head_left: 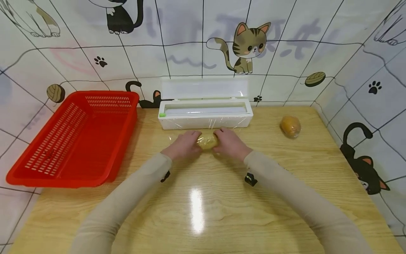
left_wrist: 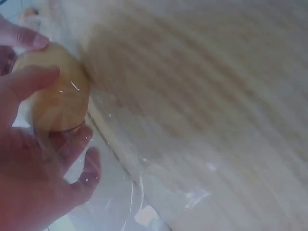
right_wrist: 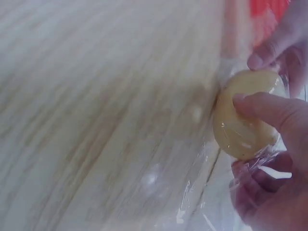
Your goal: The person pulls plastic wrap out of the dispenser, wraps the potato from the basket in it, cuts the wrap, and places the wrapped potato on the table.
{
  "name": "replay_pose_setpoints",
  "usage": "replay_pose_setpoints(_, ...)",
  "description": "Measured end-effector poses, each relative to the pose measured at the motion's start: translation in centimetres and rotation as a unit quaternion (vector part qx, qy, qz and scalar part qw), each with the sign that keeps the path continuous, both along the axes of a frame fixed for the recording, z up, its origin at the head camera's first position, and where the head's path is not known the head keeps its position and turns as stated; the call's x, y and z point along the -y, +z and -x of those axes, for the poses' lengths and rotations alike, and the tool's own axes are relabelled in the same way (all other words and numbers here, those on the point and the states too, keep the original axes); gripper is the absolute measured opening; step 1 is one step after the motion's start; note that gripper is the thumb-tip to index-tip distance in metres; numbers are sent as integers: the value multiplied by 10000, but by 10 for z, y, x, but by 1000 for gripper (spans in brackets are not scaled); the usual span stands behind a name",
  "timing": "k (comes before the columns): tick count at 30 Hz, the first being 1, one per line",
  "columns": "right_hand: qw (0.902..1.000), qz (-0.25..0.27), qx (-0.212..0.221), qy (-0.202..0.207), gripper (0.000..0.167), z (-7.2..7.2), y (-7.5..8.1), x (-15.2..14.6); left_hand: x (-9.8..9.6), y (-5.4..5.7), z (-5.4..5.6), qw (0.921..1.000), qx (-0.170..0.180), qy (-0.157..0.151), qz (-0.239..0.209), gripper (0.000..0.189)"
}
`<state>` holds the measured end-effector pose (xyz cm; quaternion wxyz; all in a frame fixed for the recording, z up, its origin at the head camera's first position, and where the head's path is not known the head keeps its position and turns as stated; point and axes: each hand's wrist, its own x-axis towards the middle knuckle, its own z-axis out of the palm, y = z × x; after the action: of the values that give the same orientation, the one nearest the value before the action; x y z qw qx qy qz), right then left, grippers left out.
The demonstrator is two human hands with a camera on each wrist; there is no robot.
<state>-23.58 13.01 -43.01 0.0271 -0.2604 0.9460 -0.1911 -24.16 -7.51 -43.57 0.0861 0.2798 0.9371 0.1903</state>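
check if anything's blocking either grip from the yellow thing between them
Only clear plastic wrap, lying over the yellow potato-like item; whether it separates every point of contact can't be told. The left grip and right grip both hold the item, with nothing else visible in between.

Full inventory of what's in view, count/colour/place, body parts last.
basket: 1, red, left on table
box: 1, white, lid raised, back centre
roll-like piece: 1, whitish, inside box
small tab: 1, green, box's left end
clear film: count unclear, transparent, at box front and held item
held round item: 1, yellow, between hands
wrapped round item: 1, orange-brown, right on table
table: 1, light wood, underneath
cat-print covering: count unclear, white, back and sides
wrist pieces: 2, dark, under wrists
sleeves: 2, beige, forearms
left hand, right hand: 2, holding yellow item
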Motion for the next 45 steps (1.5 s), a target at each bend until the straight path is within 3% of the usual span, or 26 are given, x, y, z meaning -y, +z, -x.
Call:
replay_pose_setpoints(5, 9948, 629, 804, 14, 64, 10, 2, -4, 5, 5, 10, 9996, 240, -144, 16, 60)
replay_pose_setpoints(8, 9902, 954, 1020, -15, 66, 13, 3, -6, 8, 5, 17, 9991, 314, -267, 72, 59)
replay_pose_setpoints(11, 9929, 889, 769, 197, 62, 15, 4, -9, 11, 5, 23, 9974, 575, -348, -272, 59)
replay_pose_setpoints(15, 9978, 400, 231, 478, 58, 18, 3, -14, 17, 6, 28, 9924, 740, -434, -883, 62)
replay_pose_setpoints(17, 9983, 246, 95, 527, 56, 19, 2, -15, 19, 7, 29, 9919, 605, -508, -995, 61)
replay_pose_setpoints(21, 9990, 73, -67, 447, 55, 20, 0, -14, 21, 4, 32, 9943, -84, -784, -717, 50)
replay_pose_setpoints(24, 9987, -210, -377, 273, 59, 20, -2, -11, 21, 2, 33, 9938, -378, -890, -549, 45)
replay_pose_setpoints(29, 9939, -701, -846, 106, 65, 20, -5, -4, 19, 4, 32, 9955, -668, -652, 189, 47)
replay_pose_setpoints(33, 9917, -731, -1054, 76, 70, 18, -6, -1, 17, 5, 30, 9881, -1023, -444, 1062, 52)
replay_pose_setpoints(35, 9913, -627, -1153, 49, 70, 18, -6, -1, 17, 5, 30, 9850, -1122, -425, 1244, 51)
replay_pose_setpoints(39, 9898, -424, -1354, 113, 63, 17, -5, -3, 18, 6, 29, 9845, -1206, -522, 1160, 44)
replay_pose_setpoints(45, 9878, -440, -1468, 286, 52, 19, -5, -4, 20, 5, 28, 9912, -1126, -435, 536, 48)
